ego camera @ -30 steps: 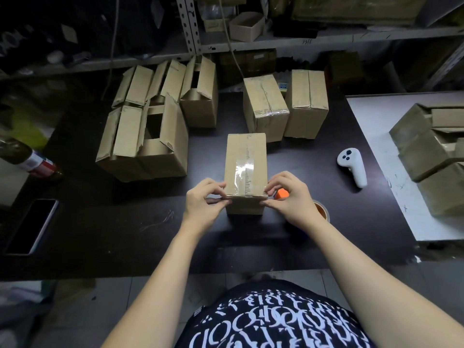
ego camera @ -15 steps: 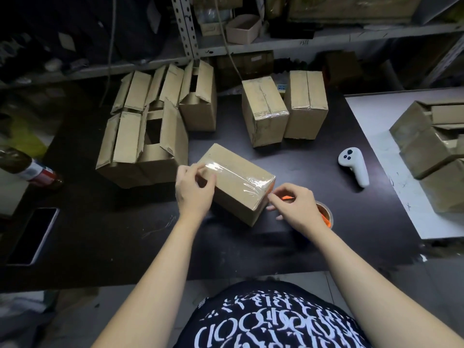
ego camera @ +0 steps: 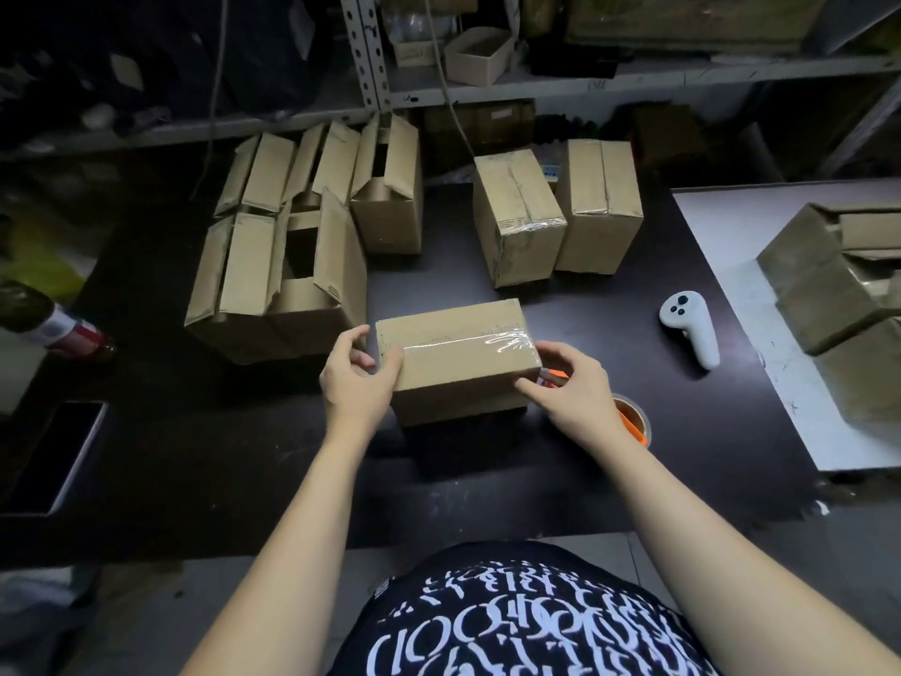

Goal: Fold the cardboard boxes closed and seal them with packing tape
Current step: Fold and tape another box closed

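A closed cardboard box [ego camera: 456, 363] lies lengthwise across the dark table [ego camera: 234, 446], with a strip of clear tape along its top. My left hand [ego camera: 356, 378] grips its left end, thumb on the top edge. My right hand [ego camera: 568, 387] holds its right end, fingers curled at the lower corner. A tape roll with an orange dispenser [ego camera: 631, 422] sits just behind my right hand, partly hidden. Several open boxes [ego camera: 287, 275] stand at the back left. Two taped boxes [ego camera: 556, 212] stand at the back centre.
A white controller [ego camera: 692, 329] lies right of the box. A white board [ego camera: 760, 334] at the right carries more cardboard boxes [ego camera: 838, 280]. A phone [ego camera: 53, 456] and a bottle [ego camera: 44, 319] lie at the left. Shelving [ego camera: 536, 80] runs behind the table.
The box has been turned from pointing away from me, through a diagonal, to lying crosswise. Both hands moved with it to its two ends.
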